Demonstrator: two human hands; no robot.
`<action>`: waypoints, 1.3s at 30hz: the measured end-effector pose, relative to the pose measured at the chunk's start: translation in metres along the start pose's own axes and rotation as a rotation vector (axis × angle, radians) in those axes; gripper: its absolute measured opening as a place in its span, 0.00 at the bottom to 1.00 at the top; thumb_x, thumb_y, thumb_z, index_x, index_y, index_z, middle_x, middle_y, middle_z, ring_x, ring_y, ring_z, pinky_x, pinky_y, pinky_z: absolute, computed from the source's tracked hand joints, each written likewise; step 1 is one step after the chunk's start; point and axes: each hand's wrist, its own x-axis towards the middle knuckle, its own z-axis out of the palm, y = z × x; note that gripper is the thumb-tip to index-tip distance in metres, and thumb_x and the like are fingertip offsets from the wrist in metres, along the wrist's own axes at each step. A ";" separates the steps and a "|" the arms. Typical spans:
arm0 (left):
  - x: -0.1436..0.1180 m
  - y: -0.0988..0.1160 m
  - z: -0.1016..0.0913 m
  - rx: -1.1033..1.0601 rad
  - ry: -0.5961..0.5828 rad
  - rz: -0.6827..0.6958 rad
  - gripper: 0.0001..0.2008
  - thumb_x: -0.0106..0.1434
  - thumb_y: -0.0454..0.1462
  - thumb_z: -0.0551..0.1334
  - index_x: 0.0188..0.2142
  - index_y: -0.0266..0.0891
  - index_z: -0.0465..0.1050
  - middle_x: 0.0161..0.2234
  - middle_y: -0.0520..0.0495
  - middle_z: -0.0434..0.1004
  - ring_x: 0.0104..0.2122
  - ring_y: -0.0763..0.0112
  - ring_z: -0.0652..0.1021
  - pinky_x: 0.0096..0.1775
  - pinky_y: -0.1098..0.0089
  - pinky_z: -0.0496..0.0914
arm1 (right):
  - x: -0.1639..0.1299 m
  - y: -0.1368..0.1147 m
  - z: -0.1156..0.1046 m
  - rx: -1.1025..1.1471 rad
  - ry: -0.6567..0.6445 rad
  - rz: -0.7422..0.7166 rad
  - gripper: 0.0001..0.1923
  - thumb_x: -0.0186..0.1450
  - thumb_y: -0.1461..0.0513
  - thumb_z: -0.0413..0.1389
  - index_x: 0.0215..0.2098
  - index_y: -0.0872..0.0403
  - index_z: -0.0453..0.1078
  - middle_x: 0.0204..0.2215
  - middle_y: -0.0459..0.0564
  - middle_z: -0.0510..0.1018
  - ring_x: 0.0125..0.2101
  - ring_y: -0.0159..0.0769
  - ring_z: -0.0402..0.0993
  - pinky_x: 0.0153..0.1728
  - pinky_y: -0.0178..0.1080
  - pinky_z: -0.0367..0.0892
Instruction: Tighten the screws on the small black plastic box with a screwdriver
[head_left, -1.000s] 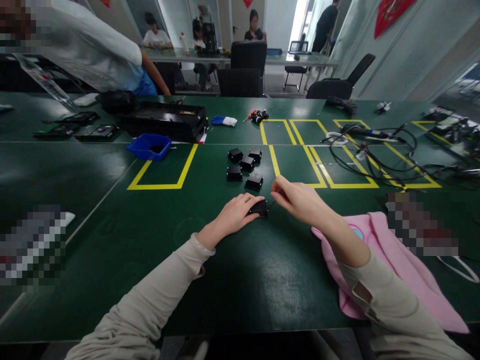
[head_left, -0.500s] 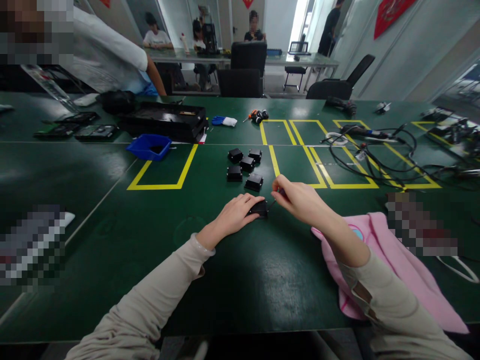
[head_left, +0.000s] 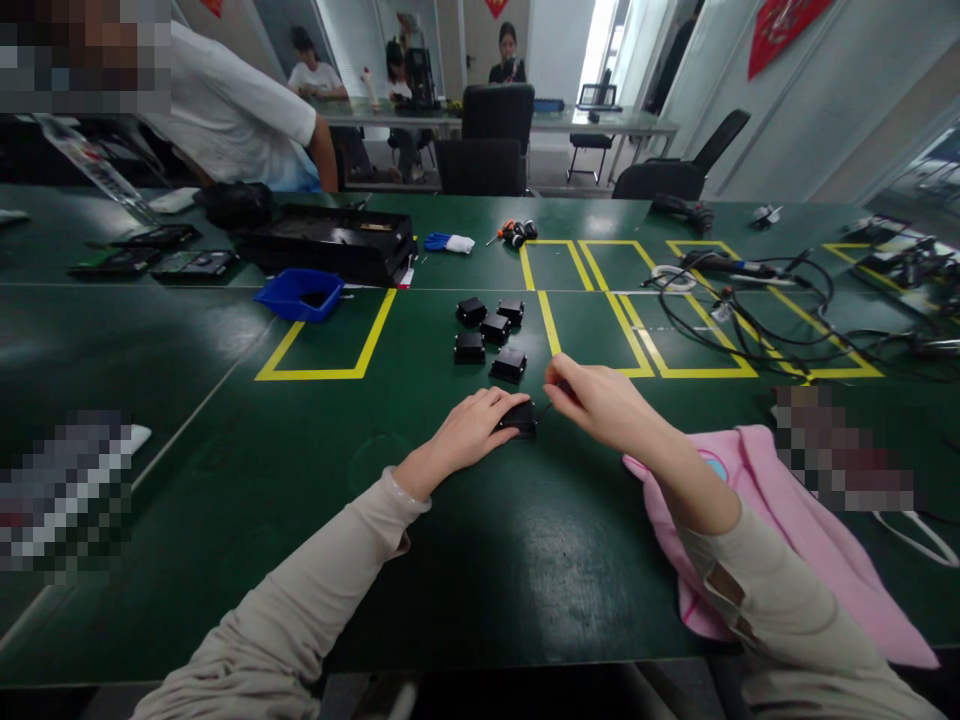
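My left hand (head_left: 474, 425) is closed on a small black box (head_left: 523, 421), pressing it against the green table with thumb and fingers. Small bright screw heads show at the box's right end. Pinched in my right hand (head_left: 592, 398) is a thin dark screwdriver (head_left: 547, 406); its handle is mostly hidden by the fingers. The shaft slants down to the left, its tip at or close beside the box's right end; contact cannot be made out. Just beyond my hands lie several similar black boxes (head_left: 509, 364) in a loose group.
A pink cloth (head_left: 750, 520) lies under my right forearm. Farther off are a blue scoop-like tray (head_left: 300, 293), a black case (head_left: 330, 240), blue-white gloves (head_left: 450, 243), orange-black tools (head_left: 516, 233) and tangled black cables (head_left: 739, 300). A co-worker in a white sleeve (head_left: 247, 100) is at the far left.
My left hand and the black box hold still. My right hand has shifted very slightly. The co-worker at the left has leaned a little to the right.
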 end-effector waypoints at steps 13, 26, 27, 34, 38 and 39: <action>0.000 0.000 0.001 -0.011 -0.003 -0.009 0.22 0.69 0.43 0.56 0.61 0.47 0.56 0.50 0.44 0.67 0.47 0.61 0.71 0.49 0.61 0.68 | 0.001 0.003 0.002 0.019 -0.009 0.004 0.10 0.69 0.55 0.44 0.40 0.52 0.61 0.26 0.46 0.74 0.26 0.34 0.69 0.27 0.35 0.51; -0.001 -0.001 0.001 -0.013 -0.001 -0.005 0.22 0.69 0.43 0.56 0.60 0.46 0.57 0.49 0.45 0.67 0.47 0.62 0.71 0.48 0.61 0.68 | 0.001 0.003 0.002 0.052 0.000 0.017 0.11 0.70 0.54 0.44 0.39 0.52 0.60 0.26 0.45 0.73 0.25 0.34 0.67 0.27 0.36 0.51; -0.001 -0.001 0.001 -0.011 -0.002 -0.005 0.22 0.68 0.43 0.57 0.60 0.46 0.57 0.49 0.45 0.67 0.47 0.62 0.71 0.48 0.61 0.68 | 0.001 0.003 0.002 0.053 0.001 0.017 0.10 0.70 0.54 0.45 0.39 0.52 0.59 0.26 0.45 0.73 0.25 0.34 0.67 0.27 0.36 0.51; -0.001 -0.002 0.002 -0.009 -0.009 -0.008 0.22 0.68 0.43 0.57 0.60 0.46 0.56 0.50 0.45 0.67 0.48 0.61 0.71 0.49 0.61 0.68 | 0.000 0.004 0.001 0.040 -0.005 -0.002 0.08 0.69 0.56 0.45 0.40 0.52 0.59 0.27 0.46 0.73 0.26 0.34 0.68 0.27 0.35 0.52; 0.000 -0.002 0.003 -0.005 -0.003 -0.004 0.22 0.68 0.43 0.57 0.60 0.46 0.56 0.50 0.45 0.67 0.47 0.61 0.71 0.49 0.61 0.67 | 0.000 0.005 0.001 0.027 -0.013 -0.010 0.08 0.69 0.55 0.45 0.38 0.51 0.59 0.27 0.46 0.73 0.26 0.34 0.68 0.27 0.35 0.51; 0.000 -0.002 0.003 -0.003 -0.002 -0.003 0.22 0.68 0.43 0.57 0.60 0.46 0.56 0.50 0.45 0.67 0.47 0.61 0.71 0.49 0.61 0.67 | 0.000 0.004 0.002 0.021 -0.015 -0.010 0.09 0.70 0.55 0.44 0.38 0.51 0.60 0.26 0.46 0.73 0.26 0.34 0.68 0.27 0.35 0.51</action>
